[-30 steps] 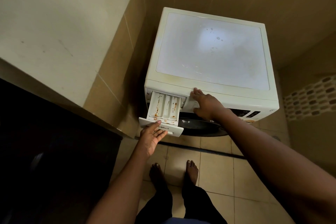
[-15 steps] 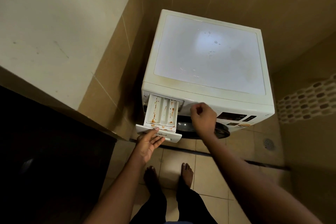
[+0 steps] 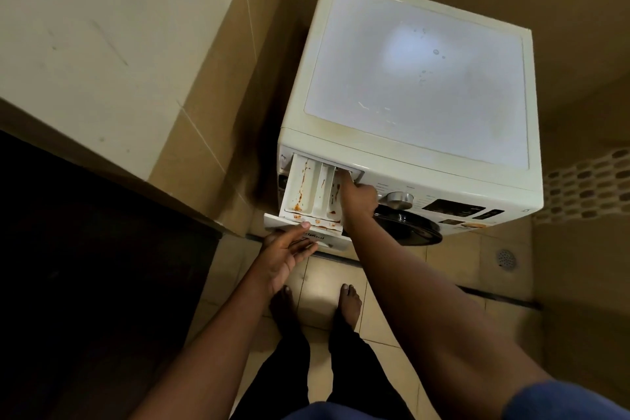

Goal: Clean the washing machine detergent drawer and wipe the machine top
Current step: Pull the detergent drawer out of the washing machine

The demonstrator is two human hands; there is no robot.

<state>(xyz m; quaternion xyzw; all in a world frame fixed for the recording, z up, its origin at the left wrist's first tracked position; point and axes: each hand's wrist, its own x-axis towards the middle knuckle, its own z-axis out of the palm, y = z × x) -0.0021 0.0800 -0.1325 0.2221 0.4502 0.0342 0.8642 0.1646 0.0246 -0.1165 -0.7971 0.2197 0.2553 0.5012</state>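
While the drawer point(image 3: 308, 189) stood pulled out at the machine's point(image 3: 419, 85) front left corner, the left grip point(image 3: 289, 251) pinched its front to steady it, and the right grip point(image 3: 358, 196), fingers too hidden to tell spread from curled, reached rearward, probably for the release catch.

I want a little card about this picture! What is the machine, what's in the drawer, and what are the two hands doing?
machine: white washing machine with a front door, in a tiled corner
detergent drawer: pulled out, orange-brown stains in its compartments
left hand: holds the drawer's front, thumb on top, fingers below
right hand: reaches into the back of the drawer's right side; its fingertips are hard to see
machine top: small spots and marks, not wiped yet
cloth: none in view
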